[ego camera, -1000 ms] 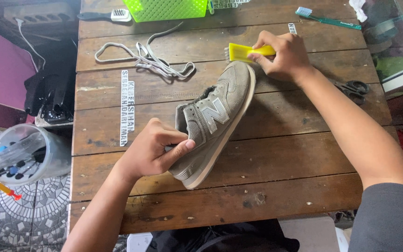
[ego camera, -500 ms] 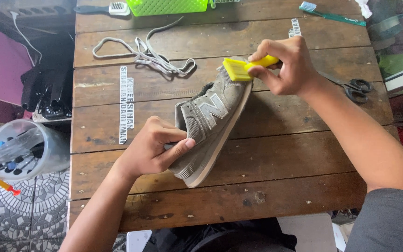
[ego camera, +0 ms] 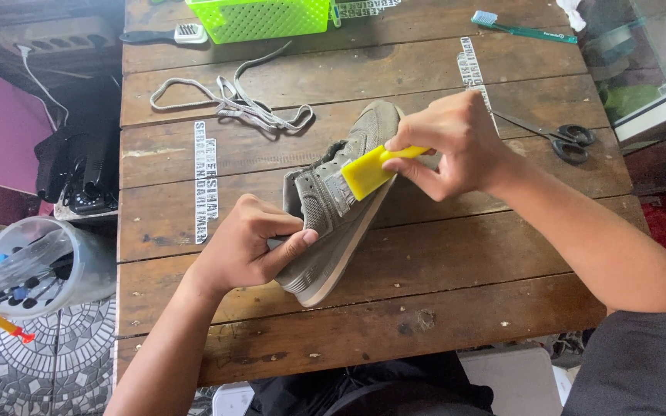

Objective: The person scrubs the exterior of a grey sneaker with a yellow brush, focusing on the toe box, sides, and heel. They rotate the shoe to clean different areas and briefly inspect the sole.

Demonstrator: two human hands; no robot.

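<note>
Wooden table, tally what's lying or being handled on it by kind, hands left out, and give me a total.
Sneaker: 1
Yellow brush: 1
Shoelaces: 1 bundle
Scissors: 1
Toothbrush: 1
Green basket: 1
Black-handled brush: 1
Total: 7

Both forearms are bare from wrist to elbow, with no watch, bracelet or ring showing on either side. The left hand [ego camera: 247, 248] is bare, the nails short and plain. The right hand [ego camera: 450, 145] is bare as well, no glove. On the right arm a dark grey short sleeve [ego camera: 641, 362] covers the upper part, of plain fabric. At the bottom edge dark clothing [ego camera: 379, 389] shows over the lap, black, creased, its kind hard to tell.
</note>
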